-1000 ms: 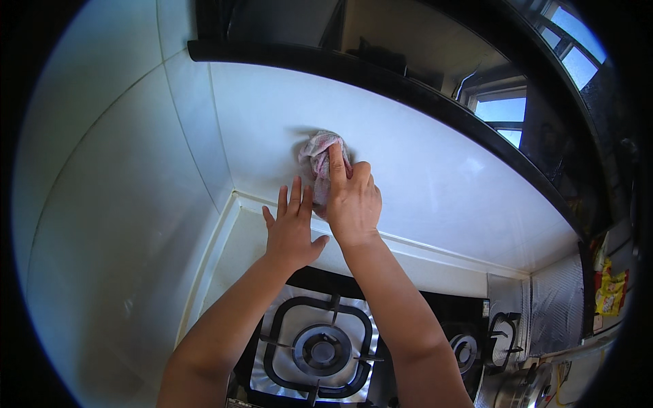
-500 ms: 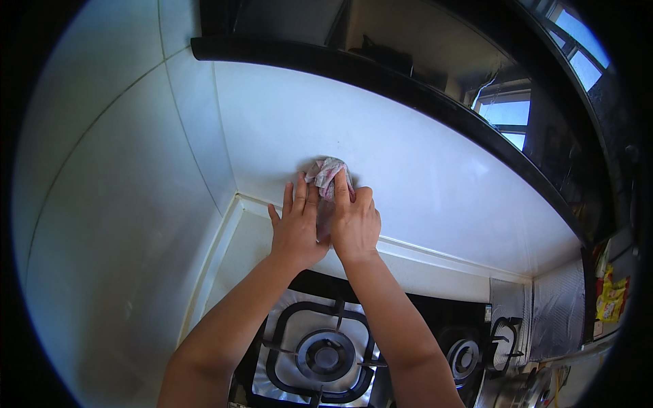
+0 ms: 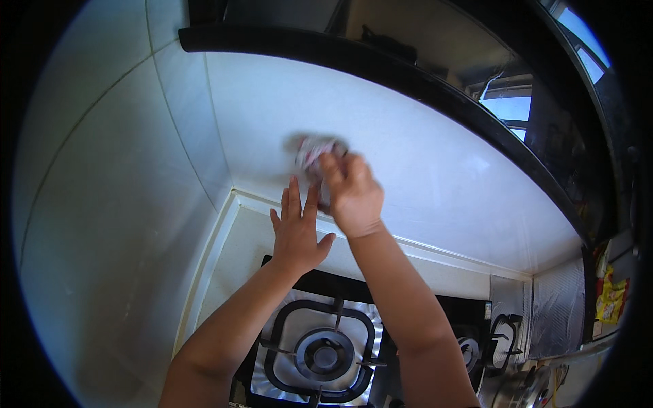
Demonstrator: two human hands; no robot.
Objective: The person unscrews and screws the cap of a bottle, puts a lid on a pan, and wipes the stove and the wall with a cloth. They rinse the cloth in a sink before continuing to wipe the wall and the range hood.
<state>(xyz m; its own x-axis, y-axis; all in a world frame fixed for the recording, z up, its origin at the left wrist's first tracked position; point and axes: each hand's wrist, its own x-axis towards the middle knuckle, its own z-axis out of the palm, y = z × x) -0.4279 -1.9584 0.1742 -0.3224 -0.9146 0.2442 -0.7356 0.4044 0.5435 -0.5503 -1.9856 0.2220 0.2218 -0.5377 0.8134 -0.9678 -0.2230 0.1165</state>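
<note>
A crumpled white-and-reddish cloth [image 3: 314, 151] is pressed against the smooth white wall [image 3: 422, 170] behind the stove. My right hand [image 3: 355, 196] grips it from the lower right, its fingers bent over the cloth and slightly smeared by motion. Just below and to the left, my left hand [image 3: 297, 231] is open, fingers spread and pointing up, with the fingertips close to the wall and the cloth's lower end. Whether those fingertips touch the wall, I cannot tell. Both forearms reach over the gas stove [image 3: 325, 350].
A black range hood [image 3: 381, 71] juts out above the wall. Grey tiles [image 3: 115, 204] close off the left side. Pot supports [image 3: 338, 314] stand up from the burners. At the right are foil-like panels [image 3: 558, 309], a metal pot [image 3: 520, 391] and a yellow packet [image 3: 612, 296].
My right hand has moved up the wall with the cloth, slightly leftward at the cloth's top. My left hand has come apart from the right, its thumb now showing free.
</note>
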